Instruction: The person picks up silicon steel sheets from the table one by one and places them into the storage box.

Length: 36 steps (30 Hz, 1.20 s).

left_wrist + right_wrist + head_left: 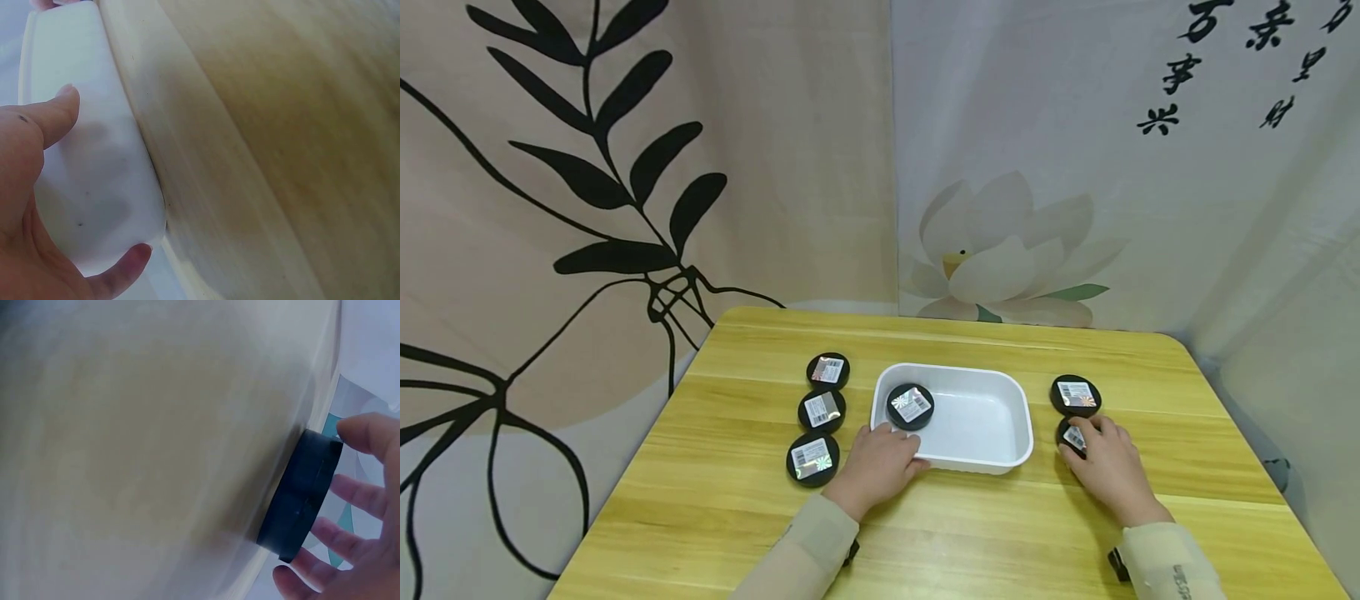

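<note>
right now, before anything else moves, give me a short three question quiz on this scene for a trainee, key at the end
1. How many black discs lie on the table left of the white tray?
2. True or false: the left hand is touching the tray.
3. Which disc is the right hand holding?
a) the one inside the tray
b) the nearer of the pair right of the tray
c) the farthest one left of the tray

Key: 1. Three. 2. True, at its near left corner. 3. b.

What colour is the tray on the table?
The tray is white; it shows best in the head view.
</note>
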{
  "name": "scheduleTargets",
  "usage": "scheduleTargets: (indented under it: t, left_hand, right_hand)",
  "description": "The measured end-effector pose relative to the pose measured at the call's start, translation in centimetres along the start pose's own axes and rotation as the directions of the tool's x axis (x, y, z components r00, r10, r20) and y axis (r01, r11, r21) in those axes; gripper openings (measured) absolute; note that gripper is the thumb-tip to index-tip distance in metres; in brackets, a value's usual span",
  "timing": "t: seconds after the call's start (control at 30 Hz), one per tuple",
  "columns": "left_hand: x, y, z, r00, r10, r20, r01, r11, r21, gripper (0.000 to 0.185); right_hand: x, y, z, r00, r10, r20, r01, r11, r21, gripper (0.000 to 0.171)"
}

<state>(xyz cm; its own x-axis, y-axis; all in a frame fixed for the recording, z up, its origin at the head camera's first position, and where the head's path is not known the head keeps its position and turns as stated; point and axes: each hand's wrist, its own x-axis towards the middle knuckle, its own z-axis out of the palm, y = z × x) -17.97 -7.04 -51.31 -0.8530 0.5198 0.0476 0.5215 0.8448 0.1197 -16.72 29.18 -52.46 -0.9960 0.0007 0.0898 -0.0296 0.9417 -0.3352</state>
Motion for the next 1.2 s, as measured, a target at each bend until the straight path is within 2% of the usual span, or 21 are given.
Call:
scheduleTargets:
  t: [0.43, 0.73, 0.9, 1.2]
  left_hand:
    - [-0.17, 0.06, -0.58, 1.000, -0.007, 0.011, 0.007, 1.000, -0.008, 0.034]
    - [0.00, -0.03, -0.26, 1.000, 0.010, -0.005, -0.010, 1.000, 0.011, 0.034]
    - [0.04, -0.06, -0.18, 1.000, 0.000, 0.005, 0.000, 1.000, -0.005, 0.034]
    - [0.13, -0.18, 0.29, 1.000, -0.009, 0.012, 0.010, 1.000, -0.010, 0.034]
  right_hand:
    - [0.23, 0.24, 0.16, 0.999, 0.014, 0.038, -0.015, 0.999, 0.039, 0.061]
    - [0.28, 0.57, 0.26, 0.998, 0.028, 0.059, -0.032, 0.998, 0.057, 0.064]
    - [0.51, 0.45, 0.31, 0.998, 0.027, 0.059, -0.030, 0.998, 0.059, 0.064]
    - [0.83, 0.41, 0.14, 0.993, 0.055, 0.106, -0.063, 0.995, 0.072, 0.066]
